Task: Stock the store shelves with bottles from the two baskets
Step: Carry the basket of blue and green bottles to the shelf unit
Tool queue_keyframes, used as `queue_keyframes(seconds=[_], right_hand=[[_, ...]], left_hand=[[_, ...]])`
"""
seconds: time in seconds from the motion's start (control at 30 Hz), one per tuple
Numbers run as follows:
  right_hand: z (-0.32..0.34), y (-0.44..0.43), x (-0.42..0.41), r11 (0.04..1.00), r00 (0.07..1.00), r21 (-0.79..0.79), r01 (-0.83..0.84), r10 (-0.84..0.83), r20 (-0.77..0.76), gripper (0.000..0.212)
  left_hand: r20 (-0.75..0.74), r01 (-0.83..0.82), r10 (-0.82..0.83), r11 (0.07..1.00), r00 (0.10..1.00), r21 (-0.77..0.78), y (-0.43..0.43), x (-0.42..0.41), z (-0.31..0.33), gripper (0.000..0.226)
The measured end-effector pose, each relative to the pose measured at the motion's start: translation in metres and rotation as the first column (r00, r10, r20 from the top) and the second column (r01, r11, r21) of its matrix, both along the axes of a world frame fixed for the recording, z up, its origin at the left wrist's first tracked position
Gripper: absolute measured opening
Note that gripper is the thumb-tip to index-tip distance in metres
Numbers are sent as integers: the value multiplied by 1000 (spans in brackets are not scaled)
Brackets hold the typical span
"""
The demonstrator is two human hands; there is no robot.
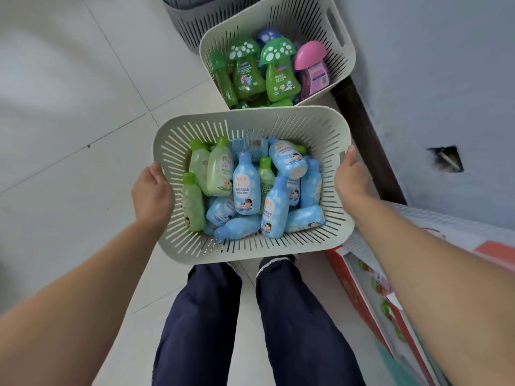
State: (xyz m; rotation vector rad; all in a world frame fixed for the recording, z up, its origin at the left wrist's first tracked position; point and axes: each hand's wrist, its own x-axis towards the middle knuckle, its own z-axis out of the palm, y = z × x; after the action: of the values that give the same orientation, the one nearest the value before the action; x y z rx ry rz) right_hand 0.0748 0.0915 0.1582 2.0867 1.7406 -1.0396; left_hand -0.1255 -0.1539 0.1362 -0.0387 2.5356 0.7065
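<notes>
Pale floor tiles (69,107) fill the left side. The left hand (152,188) grips the left rim of the near basket (245,253), fingers curled round the edge. Inside it, green bottles (220,168) lie on the left and blue bottles (246,188) are heaped in the middle and right. Its near edge covers the shoe tips above dark trousers (200,316). Just behind it on the floor stands the far basket (306,18), holding green mushroom bottles (280,71) and a pink one (312,71), with a grey basket (189,20) beyond. The right hand (352,176) grips the near basket's right rim. A dark skirting (367,146) and a wall run close beside, with a red box (370,291) near the right arm.
</notes>
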Motion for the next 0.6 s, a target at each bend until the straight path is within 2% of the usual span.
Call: queue_keyframes(seconds=[0.3,0.6], right_hand=[[159,-63,10,977,985,140,162,-151,-87,66],[283,-151,45,942,959,195,273,-251,-132,74]], left_hand=[[-52,208,-204,974,978,87,-13,-35,159,43],[-141,326,-303,926,942,190,-63,-30,277,48]])
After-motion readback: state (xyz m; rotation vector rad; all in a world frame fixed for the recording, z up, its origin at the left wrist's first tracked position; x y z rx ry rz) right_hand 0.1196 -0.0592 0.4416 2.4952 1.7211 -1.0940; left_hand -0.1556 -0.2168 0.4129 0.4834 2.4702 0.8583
